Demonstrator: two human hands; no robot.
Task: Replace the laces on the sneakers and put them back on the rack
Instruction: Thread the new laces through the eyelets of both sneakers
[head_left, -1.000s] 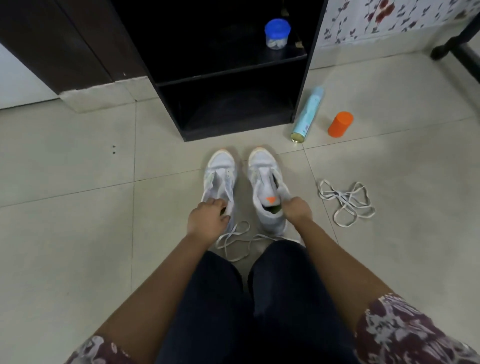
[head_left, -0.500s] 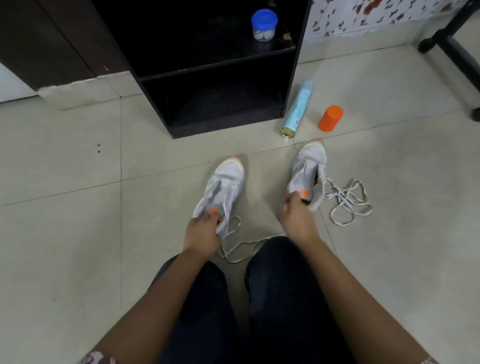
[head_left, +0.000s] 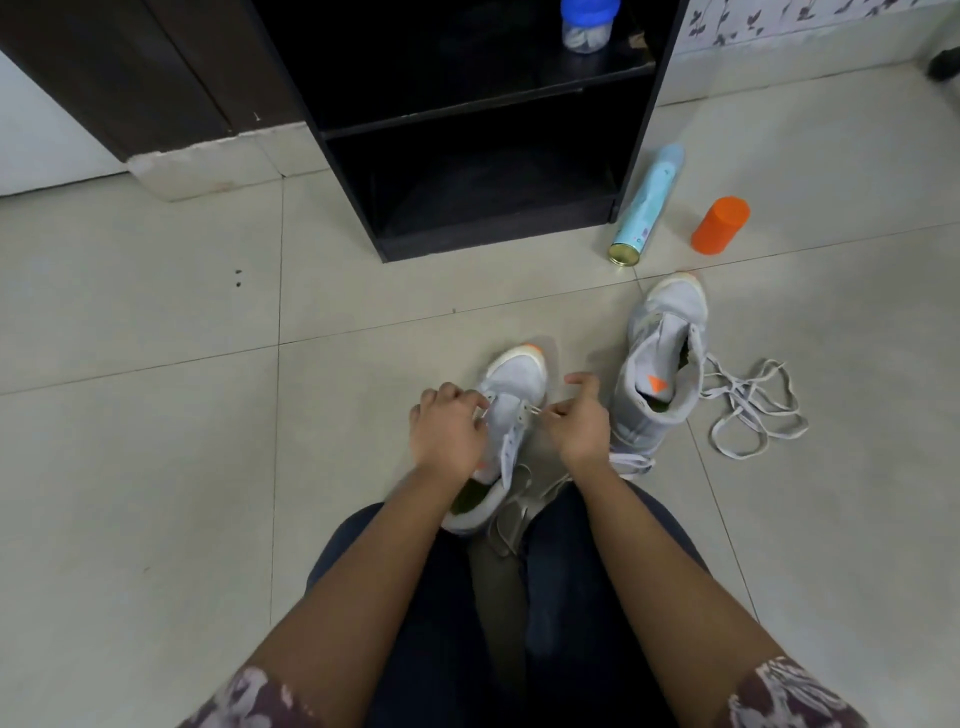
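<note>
Both bare forearms reach forward from 7 and 5 o'clock, converging. The left hand (head_left: 449, 428) and right hand (head_left: 579, 421) sit knuckles-up, fingers curled, each pinching the lace (head_left: 535, 410) — right at the left's 3 o'clock.

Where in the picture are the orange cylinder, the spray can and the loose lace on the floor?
orange cylinder (head_left: 720, 225), head view, its side wall.
spray can (head_left: 647, 205), head view, middle of its body.
loose lace (head_left: 736, 388), head view, where strands cross.

We can read no words or numbers anywhere; the print on the far spray can (head_left: 647, 208) is too blurred.
</note>
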